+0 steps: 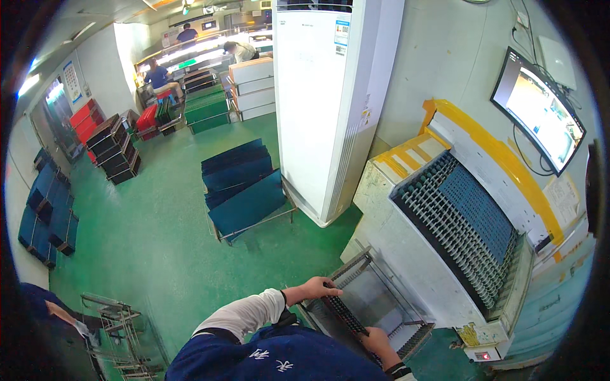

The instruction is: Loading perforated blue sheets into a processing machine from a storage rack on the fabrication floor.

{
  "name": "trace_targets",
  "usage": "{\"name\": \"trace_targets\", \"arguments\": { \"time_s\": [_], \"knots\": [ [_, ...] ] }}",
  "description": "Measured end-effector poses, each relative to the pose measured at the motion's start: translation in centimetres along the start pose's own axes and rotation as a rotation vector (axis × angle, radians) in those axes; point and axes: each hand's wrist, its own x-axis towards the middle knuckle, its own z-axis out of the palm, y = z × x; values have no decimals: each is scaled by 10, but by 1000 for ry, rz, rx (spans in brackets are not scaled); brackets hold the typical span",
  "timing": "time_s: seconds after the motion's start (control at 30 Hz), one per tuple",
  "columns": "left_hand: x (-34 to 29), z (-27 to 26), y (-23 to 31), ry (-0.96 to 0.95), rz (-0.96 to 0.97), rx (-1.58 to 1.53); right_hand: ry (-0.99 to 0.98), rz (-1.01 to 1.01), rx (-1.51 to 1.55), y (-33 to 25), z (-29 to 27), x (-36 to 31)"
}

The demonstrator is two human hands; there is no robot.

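A metal rack (414, 289) with comb-like toothed sides stands in front of me, beside the roller machine. Across its near side runs a long black ridged bar (346, 315). My left hand (316, 288) is closed round the bar's far end, thumb and fingers bent over it. At the nearer end my right hand (377, 341) grips the same bar, its fingers partly hidden below. Whether the bar belongs to the rack or is separate, I cannot tell. A blue perforated panel (476, 204) lies on the machine's rollers (448, 238).
A rack of dark blue panels (244, 190) stands on the green floor by a tall white cabinet unit (311, 114). A monitor (539, 109) hangs on the right wall. Lower left are another person's arm (63, 314) and metal frames (117, 330). Several people sit or stand far back.
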Motion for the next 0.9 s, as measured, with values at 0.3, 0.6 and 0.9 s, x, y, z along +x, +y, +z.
{"name": "trace_targets", "arguments": {
  "time_s": [0.3,0.6,0.9],
  "knots": [
    [-5,-2,7,-35,-50,-95,-5,-21,42,-4,-5,-2],
    [-3,-1,5,-24,-34,-69,-16,-13,6,-2,-4,0],
    [-3,-2,3,-34,-38,-45,-93,35,-37,-7,-9,0]
  ]
}}
